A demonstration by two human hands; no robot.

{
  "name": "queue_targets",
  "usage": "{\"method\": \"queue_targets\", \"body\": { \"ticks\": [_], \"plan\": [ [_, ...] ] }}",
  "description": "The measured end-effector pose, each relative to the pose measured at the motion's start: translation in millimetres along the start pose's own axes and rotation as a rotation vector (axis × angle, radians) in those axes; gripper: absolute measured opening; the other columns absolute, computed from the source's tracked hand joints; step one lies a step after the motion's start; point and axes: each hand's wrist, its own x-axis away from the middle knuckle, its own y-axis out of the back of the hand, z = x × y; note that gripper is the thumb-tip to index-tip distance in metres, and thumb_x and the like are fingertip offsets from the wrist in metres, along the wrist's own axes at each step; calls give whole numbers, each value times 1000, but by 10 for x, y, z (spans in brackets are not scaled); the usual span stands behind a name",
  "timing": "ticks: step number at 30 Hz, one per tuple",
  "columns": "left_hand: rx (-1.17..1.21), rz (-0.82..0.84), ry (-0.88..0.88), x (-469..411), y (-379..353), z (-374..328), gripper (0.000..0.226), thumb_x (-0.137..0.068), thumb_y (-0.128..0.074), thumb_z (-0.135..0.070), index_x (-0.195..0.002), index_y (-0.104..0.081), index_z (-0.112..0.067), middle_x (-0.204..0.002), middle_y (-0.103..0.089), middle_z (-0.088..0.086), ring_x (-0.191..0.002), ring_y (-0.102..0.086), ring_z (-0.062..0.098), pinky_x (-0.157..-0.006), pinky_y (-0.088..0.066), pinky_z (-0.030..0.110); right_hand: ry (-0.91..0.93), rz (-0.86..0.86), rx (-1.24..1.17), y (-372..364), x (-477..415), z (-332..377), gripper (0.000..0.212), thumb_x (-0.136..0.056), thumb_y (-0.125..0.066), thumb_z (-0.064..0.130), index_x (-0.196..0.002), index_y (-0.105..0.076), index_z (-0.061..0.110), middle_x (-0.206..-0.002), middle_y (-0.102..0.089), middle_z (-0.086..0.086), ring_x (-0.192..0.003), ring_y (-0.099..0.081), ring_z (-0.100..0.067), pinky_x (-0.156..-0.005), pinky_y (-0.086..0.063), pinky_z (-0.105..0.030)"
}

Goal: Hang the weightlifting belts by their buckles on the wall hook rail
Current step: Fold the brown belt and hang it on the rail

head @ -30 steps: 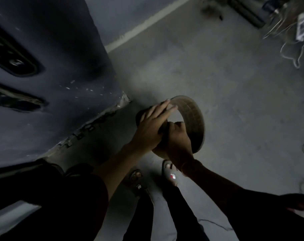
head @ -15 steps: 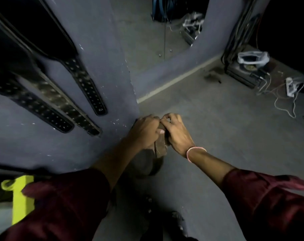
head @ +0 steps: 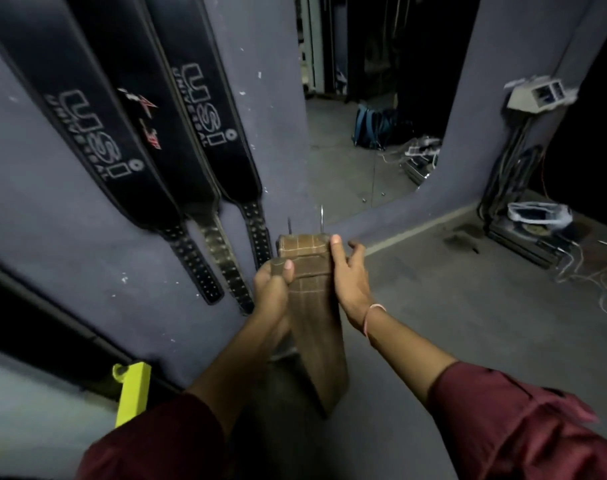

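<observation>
The wall (head: 70, 237) has three black belts (head: 97, 133) hanging strap-down, so the rail's presumably above frame. The brown belt (head: 316, 323) is just in front of it. The left hand (head: 272, 289) and right hand (head: 352, 278) each curl round an edge near its top, so the buckle (head: 321, 220) points up for a hook, I guess.

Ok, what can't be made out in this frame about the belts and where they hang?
Head view only.
1. Hook rail and buckles of the black belts: cut off by the top edge.
2. Buckle of the brown belt: only two thin prongs show above its folded end; the fold hides the rest.
3. Fingers of the left hand and right hand: mostly behind the brown belt.
</observation>
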Motion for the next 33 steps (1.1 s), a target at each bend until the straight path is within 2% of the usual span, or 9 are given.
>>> {"method": "queue_targets", "body": {
  "ticks": [2,4,6,9,15,21,26,30,33],
  "plan": [
    [15,14,-94,66,71,-272,16,-97,-54,-3,-112,-60,-2,-96,-70,14,-82,-68,24,-63,-59,29,-45,25,-241,-157,88,218,57,-97,-42,63,-124,-56,14,-117,-68,-2,-111,-64,-16,-93,-51,-30],
    [36,49,-156,86,178,-516,16,-94,-56,1,-107,-60,-7,-94,-71,14,-83,-68,24,-71,-60,33,18,38,-288,-284,147,401,53,-94,-52,60,-118,-62,13,-106,-72,1,-100,-68,-10,-83,-52,-24],
    [76,116,-186,102,277,-764,24,-90,-62,2,-112,-61,-5,-101,-73,18,-89,-70,27,-83,-58,40,68,64,-298,-390,181,529,49,-88,-70,49,-119,-62,12,-107,-75,0,-101,-71,-14,-87,-55,-26],
    [41,137,-278,119,406,-1045,13,-93,-64,-5,-105,-64,-2,-88,-74,8,-78,-71,16,-74,-58,30,154,107,-276,-537,237,714,47,-85,-78,31,-122,-60,8,-111,-75,-5,-105,-72,-19,-100,-54,-41],
    [134,63,-537,117,532,-1583,31,-90,-67,-28,-105,-66,0,-108,-66,32,-96,-63,31,-98,-48,57,351,109,-288,-808,415,1371,42,-89,-70,45,-106,-64,7,-107,-74,-11,-102,-70,-23,-101,-51,-49],
    [157,79,-646,149,495,-2046,15,-89,-65,-29,-90,-71,-15,-96,-68,20,-91,-61,30,-95,-47,60,407,337,-221,-715,660,1496,43,-96,-54,46,-118,-68,12,-112,-76,-3,-106,-71,-18,-96,-54,-35],
    [171,67,-611,181,380,-2446,21,-96,-61,-28,-83,-74,-19,-94,-72,11,-95,-65,28,-103,-46,58,493,334,-220,-720,566,1828,22,-96,-64,15,-118,-66,13,-110,-76,-3,-102,-73,-19,-86,-57,-31],
    [89,103,-684,264,384,-2686,27,-97,-57,-41,-104,-70,-18,-109,-73,8,-110,-67,27,-106,-48,49,515,323,-289,-817,473,2174,19,-96,-63,11,-114,-67,16,-107,-77,-3,-99,-74,-20,-86,-58,-34],
    [-22,102,-763,295,457,-2589,30,-99,-58,-35,-118,-62,-11,-115,-71,11,-111,-68,26,-102,-51,48,563,328,-329,-878,445,2407,18,-97,-62,13,-115,-66,14,-107,-76,-4,-100,-73,-20,-86,-58,-34]
  ]
}}
